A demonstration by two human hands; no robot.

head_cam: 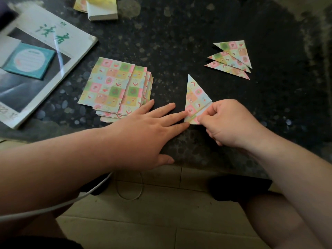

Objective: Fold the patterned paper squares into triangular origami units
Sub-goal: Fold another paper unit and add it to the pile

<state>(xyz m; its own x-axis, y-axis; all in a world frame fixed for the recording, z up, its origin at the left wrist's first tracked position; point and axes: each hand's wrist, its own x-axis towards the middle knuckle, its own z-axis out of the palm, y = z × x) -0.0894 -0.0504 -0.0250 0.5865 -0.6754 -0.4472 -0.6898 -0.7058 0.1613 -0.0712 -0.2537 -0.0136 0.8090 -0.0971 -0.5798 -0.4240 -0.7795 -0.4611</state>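
Closest in, a white cable [53,207] runs beneath the left forearm, with pale floor tiles [143,221] below. Up on the dark speckled table [179,42], the left hand [143,133] lies flat, fingers straight, fingertips pressing the lower left corner of the half-folded triangle [195,97]. The right hand [228,123] pinches that triangle's bottom flap with curled fingers. Just left sits the stack of patterned squares [115,87] (fanned a bit untidily). Farther back on the right, three finished triangles [231,58] overlap; a magazine [45,51] lies far left.
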